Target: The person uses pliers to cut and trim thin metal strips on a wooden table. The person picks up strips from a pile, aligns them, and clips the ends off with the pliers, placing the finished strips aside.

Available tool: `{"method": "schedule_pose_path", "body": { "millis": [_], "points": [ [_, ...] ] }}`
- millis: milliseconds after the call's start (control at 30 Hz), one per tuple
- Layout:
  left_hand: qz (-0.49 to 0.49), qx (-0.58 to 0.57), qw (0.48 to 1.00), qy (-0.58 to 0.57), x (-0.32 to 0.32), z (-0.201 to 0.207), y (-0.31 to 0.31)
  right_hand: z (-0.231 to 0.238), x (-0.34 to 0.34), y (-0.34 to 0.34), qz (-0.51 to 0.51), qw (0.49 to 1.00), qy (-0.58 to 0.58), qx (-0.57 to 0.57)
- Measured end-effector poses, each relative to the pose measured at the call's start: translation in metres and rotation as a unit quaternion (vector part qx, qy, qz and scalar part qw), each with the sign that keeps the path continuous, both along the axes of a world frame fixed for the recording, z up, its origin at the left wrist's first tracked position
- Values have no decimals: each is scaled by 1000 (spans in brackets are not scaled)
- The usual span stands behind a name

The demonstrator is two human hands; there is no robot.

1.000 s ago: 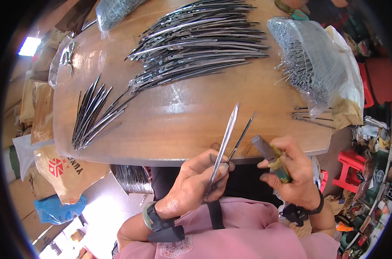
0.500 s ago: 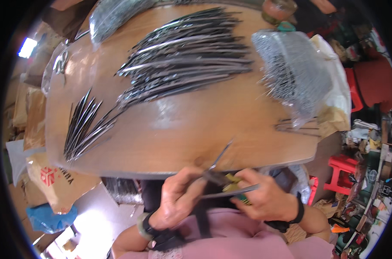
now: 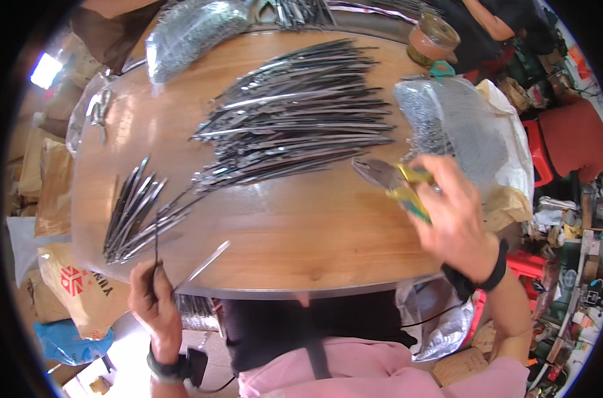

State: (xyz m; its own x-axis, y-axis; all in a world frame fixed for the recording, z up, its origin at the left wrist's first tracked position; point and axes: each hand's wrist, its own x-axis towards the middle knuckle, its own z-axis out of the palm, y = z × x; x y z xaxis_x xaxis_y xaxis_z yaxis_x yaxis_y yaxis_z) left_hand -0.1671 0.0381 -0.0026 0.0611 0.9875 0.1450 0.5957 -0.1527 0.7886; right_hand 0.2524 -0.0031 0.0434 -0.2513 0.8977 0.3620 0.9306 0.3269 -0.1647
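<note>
Two hands are kept well apart over the near part of a wooden table [image 3: 301,242]. By the left hand [image 3: 154,305], a thin dark strip [image 3: 156,242] is held nearly upright at the table's near left edge, with the fingers pinched on its lower end. A pale strip [image 3: 205,265] is slanted beside that hand; whether it is gripped too cannot be told. In the right hand [image 3: 455,219], the fingers are closed around the yellow-green handles of pliers [image 3: 381,174], whose nose is pointed toward a large pile of dark strips [image 3: 295,116].

Directly beyond the left hand, the way is crowded by a smaller fanned bundle [image 3: 129,215], partly crossed by the held strip in this view. Beyond the right hand, space is taken up by a clear bag of wire pieces [image 3: 474,123], backed by a white sack [image 3: 516,132]. Farther off, another filled clear bag [image 3: 195,40], scissors [image 3: 101,109] and a round tub [image 3: 433,41] are set around the table's margins. A red stool [image 3: 530,265] is placed beyond the right forearm.
</note>
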Motion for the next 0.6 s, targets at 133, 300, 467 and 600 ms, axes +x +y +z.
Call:
{"method": "schedule_pose_path", "body": {
  "millis": [133, 300, 467, 600],
  "points": [
    [-103, 160, 959, 210, 23, 10, 38, -10, 23, 6, 36, 993, -108, 43],
    [-187, 98, 976, 47, 81, 22, 53, 28, 5, 8, -33, 994, -78, 66],
    [-264, 192, 943, 60, 115, 4, 79, 65, -22, -21, -79, 963, 232, 114],
    [-319, 297, 855, 281, 141, -8, 95, 38, -23, -50, -69, 824, 543, 148]
  ]
}}
